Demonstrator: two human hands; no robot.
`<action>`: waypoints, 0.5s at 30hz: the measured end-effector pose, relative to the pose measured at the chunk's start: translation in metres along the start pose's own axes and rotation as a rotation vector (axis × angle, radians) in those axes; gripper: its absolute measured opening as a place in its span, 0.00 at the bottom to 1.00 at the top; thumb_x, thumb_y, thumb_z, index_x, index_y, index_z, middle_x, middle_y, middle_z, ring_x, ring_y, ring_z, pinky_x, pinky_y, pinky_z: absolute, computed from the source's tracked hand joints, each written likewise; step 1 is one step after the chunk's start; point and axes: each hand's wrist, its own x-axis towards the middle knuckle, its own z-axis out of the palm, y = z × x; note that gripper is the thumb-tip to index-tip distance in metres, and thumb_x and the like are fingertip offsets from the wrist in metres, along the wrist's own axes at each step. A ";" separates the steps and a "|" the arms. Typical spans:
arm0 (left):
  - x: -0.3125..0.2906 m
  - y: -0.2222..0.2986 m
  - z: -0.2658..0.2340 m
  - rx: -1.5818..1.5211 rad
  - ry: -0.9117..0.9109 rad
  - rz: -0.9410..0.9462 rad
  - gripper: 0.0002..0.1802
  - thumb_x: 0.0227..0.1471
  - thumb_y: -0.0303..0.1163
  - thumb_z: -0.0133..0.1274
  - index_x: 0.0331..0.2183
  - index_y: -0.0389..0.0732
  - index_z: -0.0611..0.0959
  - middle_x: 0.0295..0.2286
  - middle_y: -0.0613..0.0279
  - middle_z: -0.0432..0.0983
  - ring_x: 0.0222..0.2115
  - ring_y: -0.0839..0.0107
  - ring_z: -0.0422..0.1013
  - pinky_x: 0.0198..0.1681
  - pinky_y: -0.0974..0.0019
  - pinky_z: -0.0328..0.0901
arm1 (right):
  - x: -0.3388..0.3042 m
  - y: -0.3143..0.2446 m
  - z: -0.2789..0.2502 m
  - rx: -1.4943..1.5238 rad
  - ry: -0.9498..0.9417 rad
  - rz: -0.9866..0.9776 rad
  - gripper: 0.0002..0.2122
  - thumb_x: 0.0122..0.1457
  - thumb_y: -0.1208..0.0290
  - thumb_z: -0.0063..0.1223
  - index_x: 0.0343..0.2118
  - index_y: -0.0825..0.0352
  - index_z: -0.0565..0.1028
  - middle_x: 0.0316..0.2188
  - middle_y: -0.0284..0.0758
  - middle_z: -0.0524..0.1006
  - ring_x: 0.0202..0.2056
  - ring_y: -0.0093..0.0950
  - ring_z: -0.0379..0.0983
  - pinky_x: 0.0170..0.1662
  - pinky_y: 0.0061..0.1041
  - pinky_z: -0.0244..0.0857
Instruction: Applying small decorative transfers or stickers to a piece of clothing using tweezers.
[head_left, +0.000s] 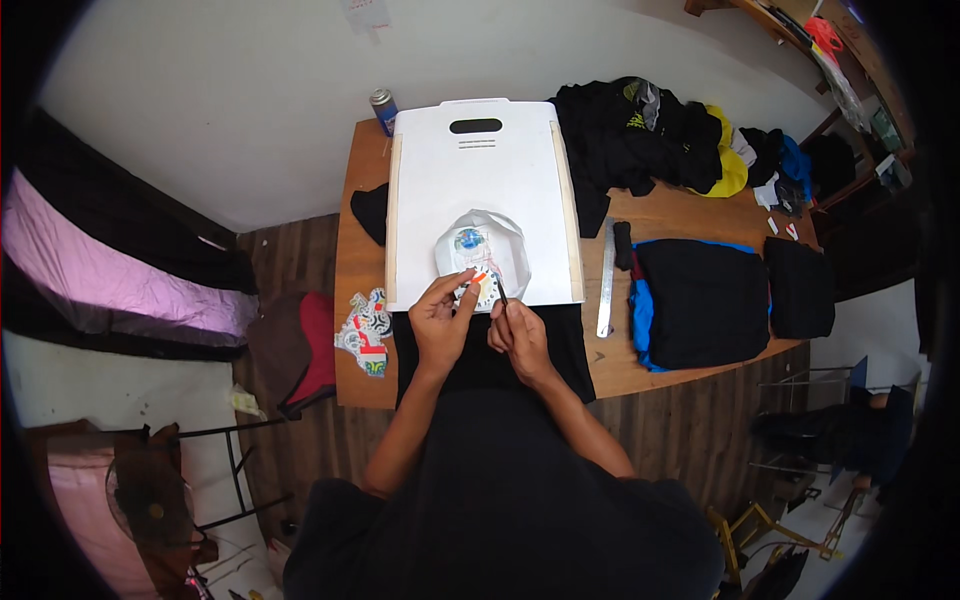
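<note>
My left hand (440, 322) pinches a small white printed piece (486, 289) with orange and dark marks. In my right hand (521, 341) is a thin dark tool (502, 288), its tip against the edge of that piece; its exact kind is too small to tell. Both hands are over the near edge of a large white board (480, 180) with an oval slot. Behind my fingers, a crumpled whitish sheet (513, 250) lies on the board, with a round blue print (470, 239) on it. Black cloth (560, 350) hangs from beneath the board.
Colourful printed scraps (364, 335) lie left of the board on the wooden table (610, 350). A spray can (383, 110) stands behind. To the right are a metal ruler (606, 280), folded black garments (700, 302) and a heap of clothes (640, 135).
</note>
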 end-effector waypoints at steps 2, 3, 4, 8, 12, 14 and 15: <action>0.000 0.000 0.000 -0.002 0.002 -0.005 0.14 0.54 0.15 0.58 0.44 0.27 0.82 0.41 0.53 0.78 0.42 0.73 0.74 0.46 0.73 0.68 | 0.000 0.001 0.000 0.000 -0.002 0.004 0.16 0.74 0.62 0.33 0.37 0.70 0.69 0.14 0.25 0.55 0.15 0.16 0.50 0.22 0.19 0.51; 0.000 0.000 0.001 -0.004 0.003 -0.010 0.14 0.54 0.15 0.58 0.44 0.27 0.82 0.40 0.53 0.78 0.42 0.73 0.74 0.46 0.73 0.68 | 0.000 0.001 -0.001 0.000 -0.002 0.004 0.16 0.74 0.62 0.33 0.37 0.70 0.69 0.14 0.25 0.55 0.15 0.16 0.50 0.22 0.19 0.51; 0.000 0.001 0.001 -0.004 0.003 -0.010 0.14 0.54 0.15 0.58 0.44 0.27 0.82 0.40 0.53 0.78 0.42 0.73 0.74 0.46 0.73 0.68 | 0.000 0.001 -0.001 -0.003 -0.005 -0.001 0.16 0.74 0.62 0.33 0.37 0.70 0.69 0.14 0.25 0.55 0.15 0.16 0.50 0.22 0.19 0.51; 0.001 0.002 0.001 0.010 -0.003 0.001 0.14 0.54 0.15 0.58 0.45 0.27 0.82 0.41 0.53 0.78 0.42 0.73 0.74 0.46 0.73 0.68 | 0.001 0.000 0.001 -0.002 -0.007 -0.005 0.17 0.74 0.61 0.33 0.37 0.70 0.69 0.14 0.25 0.55 0.15 0.16 0.50 0.22 0.19 0.51; 0.001 0.003 0.002 0.004 0.001 -0.015 0.15 0.54 0.15 0.58 0.45 0.28 0.82 0.41 0.53 0.78 0.42 0.73 0.74 0.46 0.73 0.68 | 0.001 0.001 -0.001 0.000 -0.011 -0.014 0.17 0.74 0.61 0.33 0.37 0.70 0.69 0.14 0.25 0.55 0.15 0.16 0.50 0.22 0.19 0.51; 0.001 0.001 0.002 0.005 0.000 -0.015 0.15 0.54 0.16 0.58 0.45 0.28 0.82 0.41 0.53 0.78 0.42 0.72 0.74 0.46 0.73 0.68 | 0.001 0.001 -0.001 0.000 -0.003 -0.011 0.17 0.74 0.61 0.33 0.37 0.70 0.69 0.14 0.25 0.55 0.15 0.16 0.50 0.22 0.19 0.51; 0.001 0.000 0.001 0.005 -0.001 -0.015 0.15 0.54 0.16 0.58 0.45 0.28 0.82 0.41 0.53 0.78 0.42 0.72 0.74 0.46 0.73 0.68 | 0.001 0.001 -0.001 0.000 -0.003 -0.011 0.17 0.74 0.61 0.33 0.37 0.70 0.69 0.14 0.25 0.55 0.15 0.16 0.50 0.22 0.19 0.51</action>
